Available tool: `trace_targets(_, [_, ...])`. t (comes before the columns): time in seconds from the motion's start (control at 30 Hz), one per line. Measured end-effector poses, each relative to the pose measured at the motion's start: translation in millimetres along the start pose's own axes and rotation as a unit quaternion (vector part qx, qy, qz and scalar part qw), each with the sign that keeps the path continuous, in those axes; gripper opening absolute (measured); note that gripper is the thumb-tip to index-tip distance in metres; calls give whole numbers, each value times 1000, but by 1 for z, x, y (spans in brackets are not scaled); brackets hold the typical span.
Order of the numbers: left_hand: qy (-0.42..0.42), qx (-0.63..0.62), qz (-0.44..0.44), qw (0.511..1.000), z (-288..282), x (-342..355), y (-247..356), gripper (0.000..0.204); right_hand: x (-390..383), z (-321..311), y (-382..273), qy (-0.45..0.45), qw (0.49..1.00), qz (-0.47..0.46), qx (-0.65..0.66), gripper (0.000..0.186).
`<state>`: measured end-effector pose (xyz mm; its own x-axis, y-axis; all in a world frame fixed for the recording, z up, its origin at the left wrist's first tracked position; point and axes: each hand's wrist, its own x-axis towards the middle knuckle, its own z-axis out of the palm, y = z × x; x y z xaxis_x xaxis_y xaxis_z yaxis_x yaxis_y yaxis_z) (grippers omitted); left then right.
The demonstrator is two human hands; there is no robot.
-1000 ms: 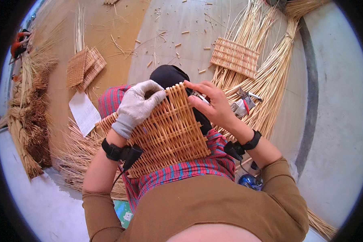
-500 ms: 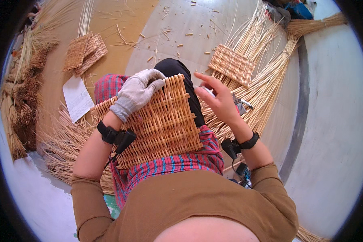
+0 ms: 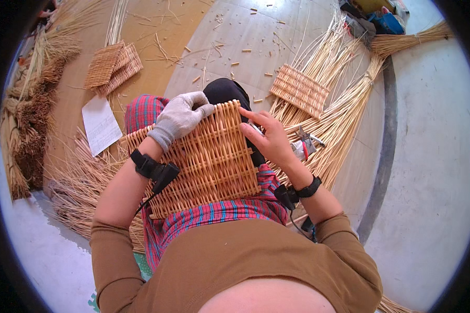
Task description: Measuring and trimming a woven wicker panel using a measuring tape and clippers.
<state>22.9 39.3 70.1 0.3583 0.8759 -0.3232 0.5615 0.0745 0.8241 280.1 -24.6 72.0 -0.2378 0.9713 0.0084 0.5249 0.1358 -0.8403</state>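
A woven wicker panel (image 3: 209, 156) lies tilted across my lap, its rods standing in close rows with several short stub ends jutting from the right edge. My left hand (image 3: 183, 116), in a pale grey knit glove, grips its upper edge with the fingers curled over the far side. My bare right hand (image 3: 266, 136) is at the upper right corner, thumb and forefinger reaching to the edge. In its curled fingers is a small silvery-white object (image 3: 255, 127), mostly hidden, whose kind I cannot make out.
Beyond my right hand are a tool with metal jaws (image 3: 309, 140) and another wicker panel (image 3: 300, 91) on bundled rods (image 3: 344, 122). At the far left, stacked panels (image 3: 113, 68) lie above a paper sheet (image 3: 100, 125). Loose rods (image 3: 89, 188) spread beside my lap.
My right hand has moved left, from apart from the panel to its upper right corner. The left hand keeps its hold on the upper edge.
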Motion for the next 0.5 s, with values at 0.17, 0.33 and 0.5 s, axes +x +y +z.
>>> trace_targets(0.17, [1,-17,21,1000,-15,9,-1,23,15,-4,-8,-16,1000,-2,-27,49])
trace_targets(0.33, [86,118,109,983,-1,1,-4,21,6,-5,1,-18,998,-30,54,47])
trace_targets(0.5, [39,164,56,984,0,-5,-6,36,-2,-21,-13,23,999,-33,26,40])
